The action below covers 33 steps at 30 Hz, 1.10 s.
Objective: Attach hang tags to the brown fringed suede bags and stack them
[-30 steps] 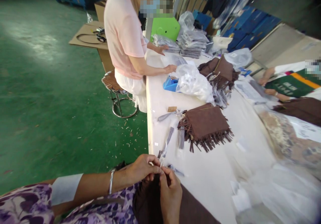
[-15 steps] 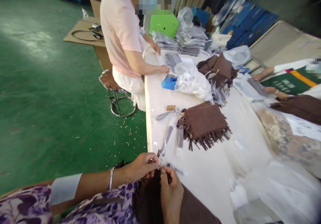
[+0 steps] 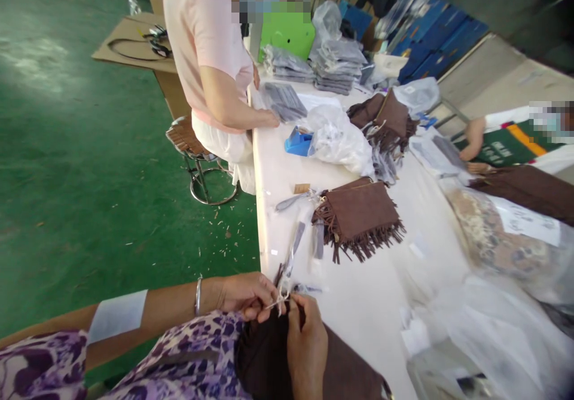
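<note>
My left hand (image 3: 251,295) pinches a thin whitish string (image 3: 282,295) between thumb and fingers. Close beside it, my right hand (image 3: 308,340) has its thumb and fingertips pressed together on the same string. Below both hands a dark brown bag (image 3: 347,370) lies over my lap and against the table edge. Just beyond my fingertips is a grey strap in clear wrapping (image 3: 296,247). A brown fringed bag (image 3: 363,211) lies flat farther up the table, with a wrapped grey strap and a tan tag (image 3: 302,188) at its left.
A co-worker in pink (image 3: 215,47) stands at the table's left side. Across the right side, another person's hand (image 3: 473,140) rests near grey packets. A blue tape dispenser (image 3: 298,142), white plastic bag (image 3: 343,143) and stacked grey packets (image 3: 338,62) are on the white table (image 3: 368,304).
My left hand has drawn slightly down and left from my right, showing more of the string. The pink-clad co-worker's hands have shifted left around a grey packet. The view has moved slightly.
</note>
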Tool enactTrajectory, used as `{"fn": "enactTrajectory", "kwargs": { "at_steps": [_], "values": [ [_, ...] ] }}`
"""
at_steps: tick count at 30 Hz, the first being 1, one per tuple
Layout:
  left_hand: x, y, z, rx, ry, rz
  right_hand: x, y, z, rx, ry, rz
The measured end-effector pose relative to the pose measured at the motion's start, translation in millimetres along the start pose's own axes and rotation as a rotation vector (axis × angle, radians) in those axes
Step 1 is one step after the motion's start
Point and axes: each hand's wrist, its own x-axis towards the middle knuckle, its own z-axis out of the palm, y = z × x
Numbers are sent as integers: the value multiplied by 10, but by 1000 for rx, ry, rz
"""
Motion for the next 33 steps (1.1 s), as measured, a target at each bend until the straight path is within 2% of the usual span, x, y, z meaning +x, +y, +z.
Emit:
{"fn": "enactTrajectory", "kwargs": {
  "at_steps": [3,6,10,13,16,20,22,25,27,33],
  "values": [
    [-76,20,-40,35,-45,-29,-22,150,-45,-116,62,-10],
    [-88,36,-32,38,-58,-16,-14,276,-72,-223,55,-73],
    [-31,-11,-10,66,17,127,22,340,-117,-319,11,-149],
    [-13,-64,34,186,94,196,6,309,-113,-321,6,-158],
    [-42,-92,133,470,184,245,-65,250,-58,-310,60,-185],
    [-89,-57,322,1123,353,399,-180,146,1,-259,113,-170],
    [-87,-13,416,1352,378,402,-214,90,1,-182,114,-115],
    [-60,53,517,1537,376,340,-227,33,-27,-61,80,-27],
    [-41,72,536,1612,380,346,-222,16,-49,-24,54,3],
    [-10,-4,413,1786,351,449,-228,-72,-16,-7,102,77]
  ]
}}
